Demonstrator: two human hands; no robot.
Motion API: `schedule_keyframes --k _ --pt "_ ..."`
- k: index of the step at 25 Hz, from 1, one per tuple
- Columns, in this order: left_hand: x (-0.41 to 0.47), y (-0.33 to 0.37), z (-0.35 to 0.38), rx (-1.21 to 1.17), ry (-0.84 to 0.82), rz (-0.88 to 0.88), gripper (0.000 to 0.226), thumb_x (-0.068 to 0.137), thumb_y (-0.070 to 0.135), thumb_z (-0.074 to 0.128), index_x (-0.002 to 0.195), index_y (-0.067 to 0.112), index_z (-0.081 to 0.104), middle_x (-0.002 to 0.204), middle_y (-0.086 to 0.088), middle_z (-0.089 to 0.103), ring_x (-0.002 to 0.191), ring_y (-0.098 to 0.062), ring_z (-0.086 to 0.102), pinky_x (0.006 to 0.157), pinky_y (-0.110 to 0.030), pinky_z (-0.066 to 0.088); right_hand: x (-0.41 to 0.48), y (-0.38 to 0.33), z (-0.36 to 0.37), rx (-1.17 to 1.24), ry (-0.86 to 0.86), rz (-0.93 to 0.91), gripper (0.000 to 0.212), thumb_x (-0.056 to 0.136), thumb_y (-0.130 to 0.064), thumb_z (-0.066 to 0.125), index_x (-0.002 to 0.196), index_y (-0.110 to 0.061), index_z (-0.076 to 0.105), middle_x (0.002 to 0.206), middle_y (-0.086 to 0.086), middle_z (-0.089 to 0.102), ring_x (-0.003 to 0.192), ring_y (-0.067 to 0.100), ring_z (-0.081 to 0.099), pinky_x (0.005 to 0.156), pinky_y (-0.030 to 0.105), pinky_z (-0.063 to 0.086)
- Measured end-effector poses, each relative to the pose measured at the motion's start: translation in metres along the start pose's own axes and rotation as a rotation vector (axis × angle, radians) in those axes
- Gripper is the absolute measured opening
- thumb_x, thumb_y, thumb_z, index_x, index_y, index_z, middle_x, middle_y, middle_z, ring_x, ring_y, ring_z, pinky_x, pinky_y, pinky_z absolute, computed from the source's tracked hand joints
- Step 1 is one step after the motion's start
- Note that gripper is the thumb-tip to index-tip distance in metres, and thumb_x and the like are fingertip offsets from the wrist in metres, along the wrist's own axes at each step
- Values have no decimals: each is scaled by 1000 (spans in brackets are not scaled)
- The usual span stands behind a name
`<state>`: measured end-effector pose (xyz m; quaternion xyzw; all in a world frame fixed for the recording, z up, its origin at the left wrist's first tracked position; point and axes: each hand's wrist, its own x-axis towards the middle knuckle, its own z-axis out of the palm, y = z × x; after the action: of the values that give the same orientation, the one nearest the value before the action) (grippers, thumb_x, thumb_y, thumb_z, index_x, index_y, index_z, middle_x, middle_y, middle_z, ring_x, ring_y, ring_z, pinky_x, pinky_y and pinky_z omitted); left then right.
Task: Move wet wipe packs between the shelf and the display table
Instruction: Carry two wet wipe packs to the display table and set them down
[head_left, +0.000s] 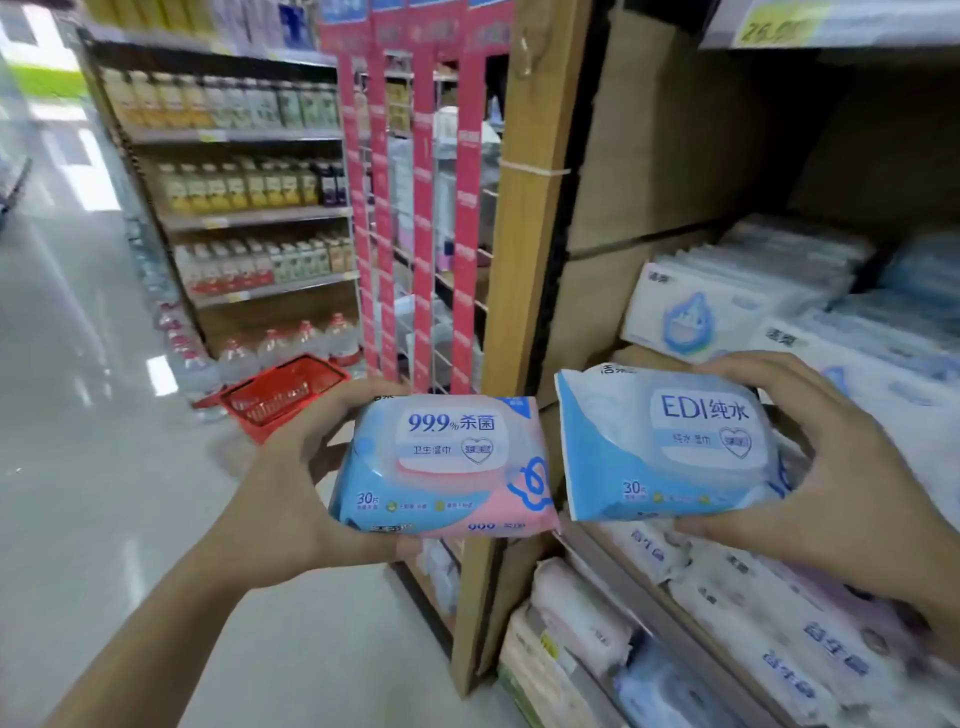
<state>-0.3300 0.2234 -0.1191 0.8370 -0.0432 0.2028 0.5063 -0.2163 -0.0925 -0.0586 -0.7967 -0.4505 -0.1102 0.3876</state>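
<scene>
Left grip (291, 467) clasps glossy pink-blue pack (447, 467); right grip (852, 467) clasps soft blue pack (670, 447)

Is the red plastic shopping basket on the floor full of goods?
No, the red plastic shopping basket sits on the shiny floor beside large water bottles, and its mesh interior looks empty.

A blue-and-pink wet wipe pack (447, 465) is held by the left hand (291, 488), and a blue wet wipe pack (670, 447) by the right hand (852, 483), beside the wooden shelf (524, 218). A red basket (283, 395) is seen on the floor (93, 467).
</scene>
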Motion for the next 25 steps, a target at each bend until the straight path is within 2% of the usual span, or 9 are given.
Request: schedule_keyframes --k 2,5,7,10,12,15,17,21,25 --pt "-64 4 -17 -61 113 -57 88 36 30 90 116 39 55 115 7 63 108 -15 60 82 -20 52 12 -13 28 -15 -141 -10 76 45 -58 80 112 -31 57 112 -17 56 107 -2 54 86 9 40" --pt "-157 2 -54 -41 313 -209 89 36 23 90 117 37 55 118 4 62 110 -17 61 86 -30 53 23 -49 101 94 -285 -166 73 44 -45 85 110 -28 58 108 -9 58 101 4 58 82 9 41" --pt "-221 7 -80 -15 435 -312 90 37 20 90 119 34 54 120 2 62 113 -20 60 89 -35 53 32 -81 146 163 -402 -269 73 42 -49 81 109 -31 57 107 -17 56 100 -2 56 80 3 38" --pt "-325 30 -119 30 672 -415 88 38 13 90 118 29 56 116 4 65 109 -15 62 85 -24 53 34 -153 227 271 -552 -388 75 38 -50 81 107 -39 53 107 -23 54 98 -10 53 78 -1 36" --pt "-393 43 -140 51 812 -482 87 39 4 90 116 25 56 116 3 65 108 -14 62 83 -21 52 31 -208 279 369 -663 -463 75 38 -48 81 106 -44 51 105 -22 55 95 -8 54 76 0 38" --pt "-493 63 -170 86 1012 -555 85 39 6 89 115 25 56 116 4 64 108 -10 60 81 -18 51 20 -298 359 469 -797 -585 74 38 -51 80 106 -45 51 102 -19 58 92 -1 57 75 3 41" --pt "-551 72 -188 118 1106 -596 86 39 6 89 116 25 55 114 5 64 107 -7 60 81 -16 50 6 -353 408 551 -858 -641 73 37 -52 80 105 -44 53 102 -18 59 93 1 59 75 3 42" --pt "-645 79 -225 151 1273 -675 89 40 2 88 120 16 52 118 -1 62 109 -11 59 81 -19 51 -23 -453 498 682 -984 -717 73 35 -51 80 103 -49 54 103 -22 59 96 -3 58 77 1 42" --pt "-704 66 -272 150 1367 -716 91 41 11 89 123 14 50 123 -7 59 113 -17 57 84 -30 55 -28 -524 574 679 -1091 -791 81 37 -45 84 111 -29 57 106 -6 60 97 4 59 76 4 44"
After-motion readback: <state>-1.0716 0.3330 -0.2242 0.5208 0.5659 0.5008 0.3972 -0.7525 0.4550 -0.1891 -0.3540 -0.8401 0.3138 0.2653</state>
